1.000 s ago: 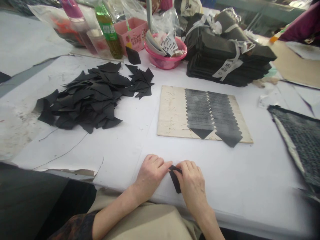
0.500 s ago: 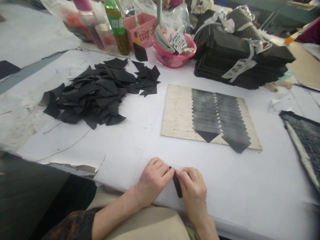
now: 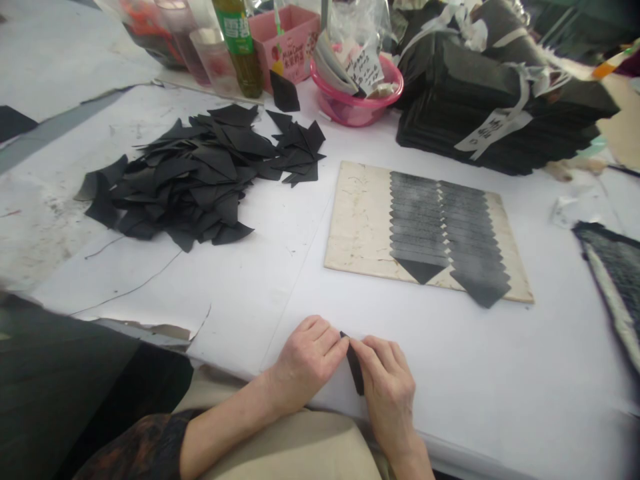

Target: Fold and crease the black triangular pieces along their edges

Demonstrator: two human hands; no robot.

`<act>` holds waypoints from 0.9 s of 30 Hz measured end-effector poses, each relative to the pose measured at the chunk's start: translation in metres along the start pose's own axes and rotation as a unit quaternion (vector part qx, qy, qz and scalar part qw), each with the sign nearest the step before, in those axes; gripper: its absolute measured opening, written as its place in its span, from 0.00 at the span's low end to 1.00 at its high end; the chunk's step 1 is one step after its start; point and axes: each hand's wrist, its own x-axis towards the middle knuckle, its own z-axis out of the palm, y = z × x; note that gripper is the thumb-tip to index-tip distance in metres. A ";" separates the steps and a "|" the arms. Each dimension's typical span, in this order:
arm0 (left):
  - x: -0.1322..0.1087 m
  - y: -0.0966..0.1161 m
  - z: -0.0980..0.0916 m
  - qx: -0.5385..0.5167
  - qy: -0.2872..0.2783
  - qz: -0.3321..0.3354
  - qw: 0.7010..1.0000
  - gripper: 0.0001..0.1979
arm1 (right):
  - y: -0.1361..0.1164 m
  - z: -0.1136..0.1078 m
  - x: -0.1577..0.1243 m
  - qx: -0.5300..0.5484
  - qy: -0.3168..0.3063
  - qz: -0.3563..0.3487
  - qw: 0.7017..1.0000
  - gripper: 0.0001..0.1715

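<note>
Between my hands, near the table's front edge, is a narrow black piece [image 3: 355, 371] that looks like cut fabric or leather, seen folded or edge-on. My left hand [image 3: 315, 353] is closed, its thumb and fingertips pinching the far end of the piece. Fingers of my right hand [image 3: 387, 380] pinch the same end and run along its right side. Beyond them lies a pale board [image 3: 357, 227] bearing two columns of overlapping black pointed pieces [image 3: 420, 220]. To the left spreads a loose heap of similar black pieces [image 3: 200, 173].
Behind the heap stand a green-labelled bottle [image 3: 240, 47], a cup [image 3: 215, 63] and a pink box [image 3: 290, 43]. A pink basin [image 3: 357, 107] holds papers. Tied black stacks [image 3: 480, 100] are at the back right, and dark textured material [image 3: 613, 267] lies at the right edge.
The view has shifted slightly, so the background things sit a little higher and the right-hand ones further right. My hands keep nearly the same pinch on the black piece.
</note>
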 end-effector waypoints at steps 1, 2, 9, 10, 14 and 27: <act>0.000 0.000 0.000 -0.001 0.002 0.000 1.000 0.10 | 0.000 0.000 0.000 -0.003 0.000 0.000 1.000 0.12; 0.000 0.000 0.000 -0.003 0.004 0.000 1.000 0.10 | 0.001 0.000 0.000 -0.005 -0.001 0.000 1.000 0.12; 0.001 0.001 -0.001 0.009 0.012 -0.006 1.000 0.09 | 0.000 0.000 0.001 -0.012 0.003 -0.007 1.000 0.12; 0.000 0.001 -0.001 0.016 0.012 -0.002 1.000 0.08 | -0.001 0.000 0.001 -0.012 0.005 -0.007 1.000 0.11; -0.001 0.001 -0.001 0.030 0.012 0.008 0.999 0.08 | -0.001 0.000 0.000 -0.015 0.010 -0.005 1.000 0.11; 0.000 0.002 0.001 0.030 0.016 0.008 0.999 0.08 | 0.001 0.002 -0.001 -0.013 0.017 -0.004 1.000 0.11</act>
